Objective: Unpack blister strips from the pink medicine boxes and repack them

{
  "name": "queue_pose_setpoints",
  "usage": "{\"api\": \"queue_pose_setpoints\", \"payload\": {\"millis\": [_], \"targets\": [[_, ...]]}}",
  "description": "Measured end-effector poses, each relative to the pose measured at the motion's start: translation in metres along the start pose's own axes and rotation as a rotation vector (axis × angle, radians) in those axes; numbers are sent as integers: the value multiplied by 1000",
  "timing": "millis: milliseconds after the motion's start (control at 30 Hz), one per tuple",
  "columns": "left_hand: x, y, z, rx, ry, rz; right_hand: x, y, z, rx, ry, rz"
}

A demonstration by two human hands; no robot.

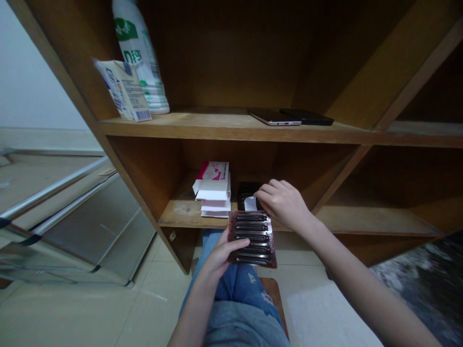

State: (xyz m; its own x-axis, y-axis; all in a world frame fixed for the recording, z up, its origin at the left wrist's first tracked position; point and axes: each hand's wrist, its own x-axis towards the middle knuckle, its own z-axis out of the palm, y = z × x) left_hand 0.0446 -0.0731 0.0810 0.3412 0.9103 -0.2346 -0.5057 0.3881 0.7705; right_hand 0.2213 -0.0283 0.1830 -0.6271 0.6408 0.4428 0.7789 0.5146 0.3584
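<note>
Centrally, a red-edged blister pack (252,239) sits just in front of the lower shelf (184,214), clasped in the left hand (220,255), whose fingers (238,244) curl over its face. The right hand (284,203) reaches from the lower right with its wrist bent and fingers curved, their tips at a white slip (250,204) against a black box (247,191); whether they pinch it, I cannot tell. Left of these, a stack of pink-and-white cartons (213,189) rests on the same shelf.
</note>
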Motion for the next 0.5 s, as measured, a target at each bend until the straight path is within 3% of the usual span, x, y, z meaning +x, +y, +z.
{"api": "queue_pose_setpoints", "payload": {"millis": [133,333,500], "targets": [[4,-2,1,-4,41,18,-3,-9,-1,143,24,26],[8,-2,-1,-44,162,24,-15,-25,7,370,7,-58],[8,1,-1,-135,238,13,-26,-37,20,390,36,-121]]}}
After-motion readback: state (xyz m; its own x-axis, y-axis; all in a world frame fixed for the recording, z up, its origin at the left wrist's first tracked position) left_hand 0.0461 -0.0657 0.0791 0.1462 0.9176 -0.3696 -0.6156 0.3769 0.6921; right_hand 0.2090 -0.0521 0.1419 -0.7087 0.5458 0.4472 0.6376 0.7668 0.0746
